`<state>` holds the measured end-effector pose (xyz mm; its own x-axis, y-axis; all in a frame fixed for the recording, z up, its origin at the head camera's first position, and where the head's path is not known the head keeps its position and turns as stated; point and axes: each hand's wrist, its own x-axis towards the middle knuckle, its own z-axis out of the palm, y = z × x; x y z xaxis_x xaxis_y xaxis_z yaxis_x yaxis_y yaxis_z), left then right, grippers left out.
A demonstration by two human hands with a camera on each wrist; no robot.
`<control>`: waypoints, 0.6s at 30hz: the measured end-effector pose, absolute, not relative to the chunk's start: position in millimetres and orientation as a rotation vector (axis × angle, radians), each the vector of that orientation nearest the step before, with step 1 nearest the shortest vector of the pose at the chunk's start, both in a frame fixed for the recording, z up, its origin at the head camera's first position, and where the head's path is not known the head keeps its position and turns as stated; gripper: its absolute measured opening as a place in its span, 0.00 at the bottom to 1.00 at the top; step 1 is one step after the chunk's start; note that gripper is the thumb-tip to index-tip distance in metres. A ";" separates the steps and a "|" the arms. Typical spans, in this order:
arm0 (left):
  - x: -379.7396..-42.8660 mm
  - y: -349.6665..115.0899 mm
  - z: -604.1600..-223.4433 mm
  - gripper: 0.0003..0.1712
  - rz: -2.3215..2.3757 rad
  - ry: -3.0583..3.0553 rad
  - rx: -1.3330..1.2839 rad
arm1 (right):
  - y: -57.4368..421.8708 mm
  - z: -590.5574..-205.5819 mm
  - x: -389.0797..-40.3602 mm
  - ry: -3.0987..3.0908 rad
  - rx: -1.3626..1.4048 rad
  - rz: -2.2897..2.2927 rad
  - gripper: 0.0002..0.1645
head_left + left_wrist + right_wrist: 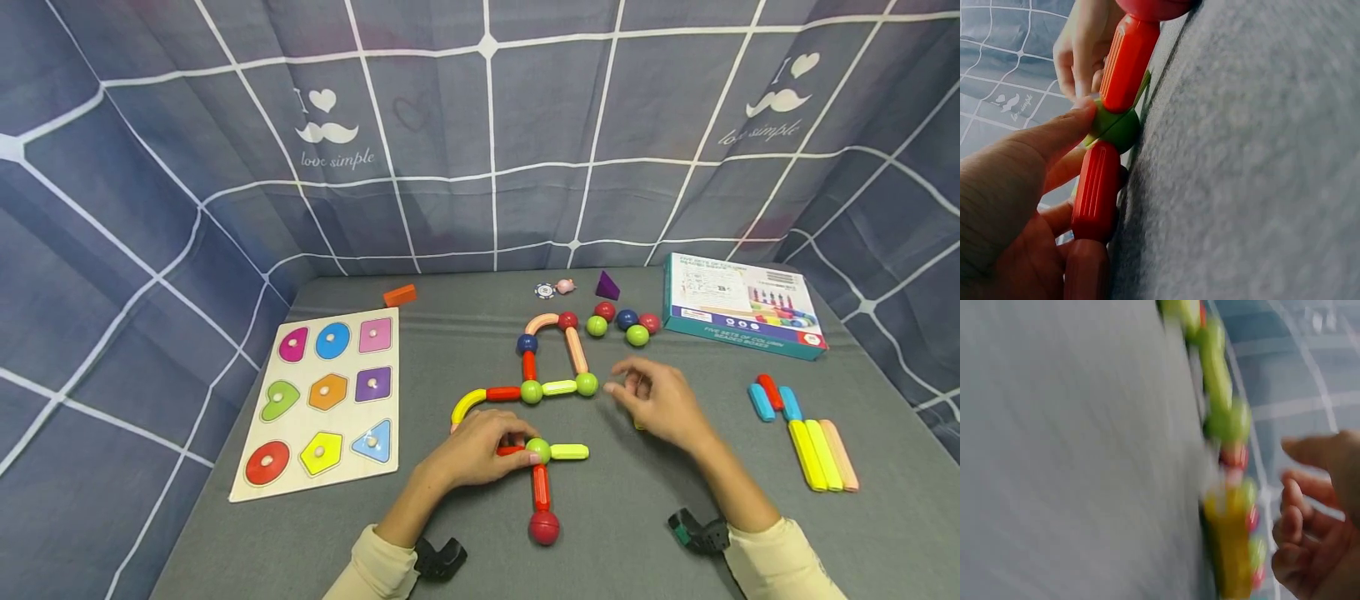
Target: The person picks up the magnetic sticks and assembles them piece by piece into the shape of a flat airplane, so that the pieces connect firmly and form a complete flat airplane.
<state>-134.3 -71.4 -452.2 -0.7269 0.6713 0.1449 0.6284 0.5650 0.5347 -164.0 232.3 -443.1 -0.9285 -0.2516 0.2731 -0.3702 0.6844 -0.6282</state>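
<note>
Left hand pinches the green ball joining a red stick and lime stick on the tabletop; right hand hovers, empty, loosely curled, near a yellow stick. A careless sideways tug could pop that joint!

From my end I count six joined balls showing around the left hand, nine puzzle shapes on one board to its left; beyond the right hand, five loose balls and one box; to its right, six loose sticks.
</note>
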 end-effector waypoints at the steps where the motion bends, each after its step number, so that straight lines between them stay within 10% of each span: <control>1: -133.5 -70.2 -451.7 0.18 0.877 2.724 1.118 | 239.8 -442.6 -173.8 -2.710 0.439 1.022 0.16; 18: -130.4 -43.9 -452.1 0.12 0.802 2.876 1.066 | 268.6 -447.4 -225.2 -2.931 0.165 0.640 0.24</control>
<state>-130.4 -43.9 -452.1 -0.7735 0.6028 0.1957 0.6170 0.6459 0.4495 -225.2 268.6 -447.4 -0.9847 -0.0774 0.1562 -0.1354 0.9037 -0.4062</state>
